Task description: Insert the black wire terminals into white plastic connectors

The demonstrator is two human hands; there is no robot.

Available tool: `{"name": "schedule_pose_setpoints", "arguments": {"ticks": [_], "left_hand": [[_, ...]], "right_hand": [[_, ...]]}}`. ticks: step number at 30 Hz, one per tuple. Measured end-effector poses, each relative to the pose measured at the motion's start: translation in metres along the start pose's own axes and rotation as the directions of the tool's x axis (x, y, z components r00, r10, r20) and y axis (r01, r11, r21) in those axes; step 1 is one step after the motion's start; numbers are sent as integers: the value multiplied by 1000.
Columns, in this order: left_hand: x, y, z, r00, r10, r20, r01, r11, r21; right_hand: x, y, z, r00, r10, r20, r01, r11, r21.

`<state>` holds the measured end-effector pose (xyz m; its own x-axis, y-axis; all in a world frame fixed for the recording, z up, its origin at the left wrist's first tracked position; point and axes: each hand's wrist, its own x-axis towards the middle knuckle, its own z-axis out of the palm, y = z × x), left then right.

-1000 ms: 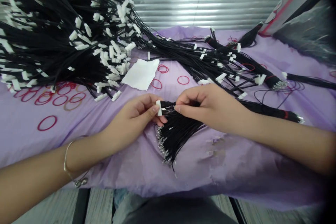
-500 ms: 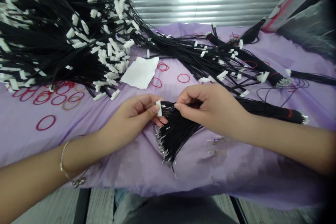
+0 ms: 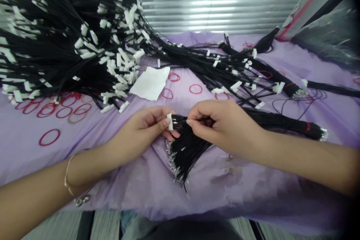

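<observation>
Between thumb and fingers, my left hand (image 3: 152,125) pinches a white connector (image 3: 170,121) with several black wires running out of its right side. Close by on the right, my right hand (image 3: 216,122) has thumb and forefinger pressed together on a thin black wire near the connector. Below both hands a fanned bundle of black wires (image 3: 194,153) lies on the purple cloth, its silvery terminals (image 3: 173,161) pointing left. Part of the bundle is hidden behind my right hand.
A large heap of black wires with white connectors (image 3: 120,60) fills the left back. Red rubber bands (image 3: 49,137) and a white paper piece (image 3: 150,82) lie on the purple cloth (image 3: 112,191). Banded wire bundles (image 3: 306,127) lie at right, near a plastic bag (image 3: 329,33).
The whole view has shifted slightly, so the table and hands appear a little lower. Both hands keep nearly the same position and grip at the white connector and wire.
</observation>
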<state>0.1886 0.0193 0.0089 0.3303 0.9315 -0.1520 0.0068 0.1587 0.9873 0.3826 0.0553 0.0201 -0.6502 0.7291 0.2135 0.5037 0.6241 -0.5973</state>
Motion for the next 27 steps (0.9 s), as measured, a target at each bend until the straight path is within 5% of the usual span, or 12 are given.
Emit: {"name": "schedule_pose_setpoints", "arguments": {"ticks": [14, 21, 27], "left_hand": [[1, 3, -1, 996, -90, -7, 90, 996, 11], [2, 1, -3, 996, -94, -4, 94, 996, -3], [3, 0, -4, 997, -67, 27, 68, 998, -12]], "right_hand": [[1, -1, 8, 998, -48, 42, 49, 999, -23], [4, -1, 3, 991, 108, 78, -112, 992, 52], [5, 0, 2, 990, 120, 77, -126, 990, 70]]}}
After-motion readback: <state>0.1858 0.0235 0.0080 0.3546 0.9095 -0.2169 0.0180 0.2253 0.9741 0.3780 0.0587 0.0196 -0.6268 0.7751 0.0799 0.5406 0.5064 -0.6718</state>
